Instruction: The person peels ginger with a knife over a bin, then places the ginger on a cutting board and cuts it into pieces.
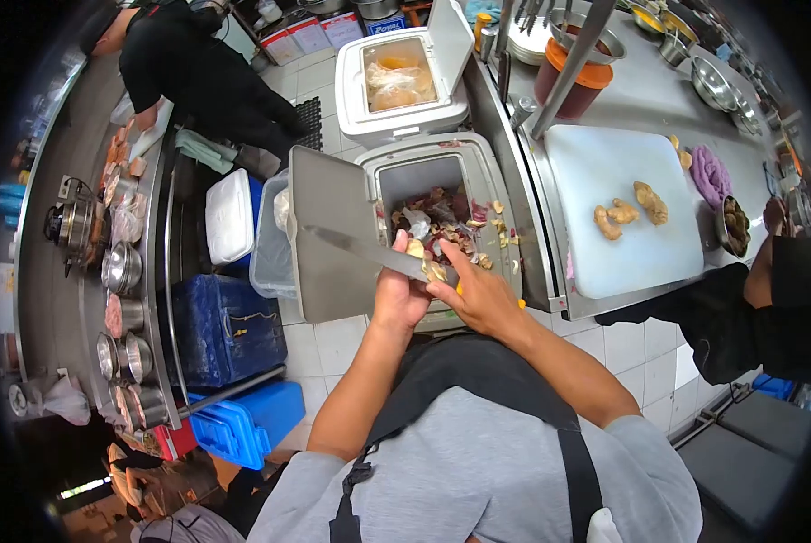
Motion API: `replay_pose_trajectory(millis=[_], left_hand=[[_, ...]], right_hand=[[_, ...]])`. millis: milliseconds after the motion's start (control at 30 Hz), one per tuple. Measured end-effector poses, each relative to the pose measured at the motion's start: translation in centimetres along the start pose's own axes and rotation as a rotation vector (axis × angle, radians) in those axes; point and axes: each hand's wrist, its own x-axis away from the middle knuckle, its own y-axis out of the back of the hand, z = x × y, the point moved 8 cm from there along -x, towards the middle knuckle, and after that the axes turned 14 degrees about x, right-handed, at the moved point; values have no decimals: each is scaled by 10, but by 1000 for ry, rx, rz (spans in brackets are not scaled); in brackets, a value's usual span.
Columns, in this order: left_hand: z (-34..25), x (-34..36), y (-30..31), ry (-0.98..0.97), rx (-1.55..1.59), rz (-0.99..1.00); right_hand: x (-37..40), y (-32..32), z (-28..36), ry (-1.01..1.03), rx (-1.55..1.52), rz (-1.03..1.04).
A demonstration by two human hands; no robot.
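Observation:
Above an open bin, my left hand is closed around a pale yellow piece of ginger. My right hand grips a knife, its long blade pointing left across the fingers of my left hand. Bits of yellow at my right palm look like the knife's handle, mostly covered. Right beneath is the grey bin, holding dark reddish peels and scraps, with pale peelings along its right rim. On the white cutting board to the right lie more pieces of ginger.
The bin's lid hangs open to the left. Behind stands a white cooler with bagged contents. A steel counter on the right carries a red container, a purple cloth and bowls. Co-workers stand at far left and right.

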Motion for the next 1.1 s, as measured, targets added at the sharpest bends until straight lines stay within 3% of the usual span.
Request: replay_pose_trajectory(millis=[100, 400, 533, 600, 733, 800, 867, 933, 967, 1000, 1100], left_hand=[[-7, 7, -11, 81, 99, 220], [-12, -6, 13, 64, -86, 153], [-12, -2, 12, 74, 27, 184], [-10, -4, 12, 98, 76, 210], [-5, -13, 24, 111, 45, 188], [11, -16, 34, 45, 37, 43], [16, -8, 33, 32, 40, -20], [25, -9, 39, 150, -62, 132], [46, -6, 53, 280, -220, 124], [53, 20, 30, 300, -204, 78], [41, 13, 27, 168, -227, 2]], right_hand=[[4, -6, -3, 26, 103, -5], [8, -7, -6, 120, 173, -103], [8, -1, -2, 129, 186, -117], [7, -6, -5, 47, 218, 56], [5, -5, -4, 52, 217, 54], [0, -10, 2, 113, 189, 9], [-4, -15, 1, 99, 186, 19], [-11, -15, -1, 85, 182, 35], [-18, -14, -9, -2, 113, 79], [-23, -14, -18, -89, 42, 118], [-23, -19, -29, -92, -29, 52]])
